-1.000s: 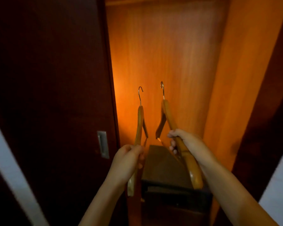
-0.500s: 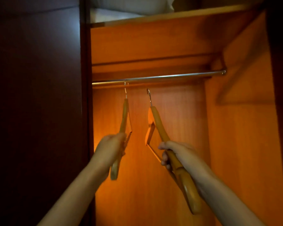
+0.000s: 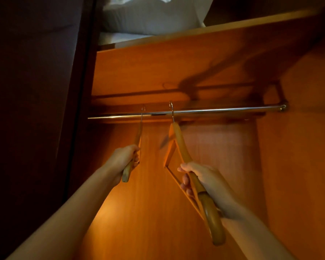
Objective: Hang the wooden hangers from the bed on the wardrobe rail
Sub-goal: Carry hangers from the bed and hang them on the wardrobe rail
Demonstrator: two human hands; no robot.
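A chrome wardrobe rail (image 3: 223, 110) runs across the open orange-wood wardrobe. My left hand (image 3: 123, 158) grips the lower end of a wooden hanger (image 3: 138, 137) seen edge-on; its metal hook reaches up over the rail at the left. My right hand (image 3: 203, 179) grips the near arm of a second wooden hanger (image 3: 180, 143). That hanger's hook crosses the rail a little to the right of the first. Whether either hook rests on the rail, I cannot tell.
A dark sliding door (image 3: 36, 109) closes off the left side. Above the rail is a shelf (image 3: 204, 30) with white pillows (image 3: 152, 15) on it. The wardrobe's right wall (image 3: 298, 166) stands close by. The rail's right stretch carries nothing.
Both hangers have risen from low in the wardrobe up to the rail, and my view has tilted upward. The right hanger's hook now crosses the rail; half a second ago it was below it.
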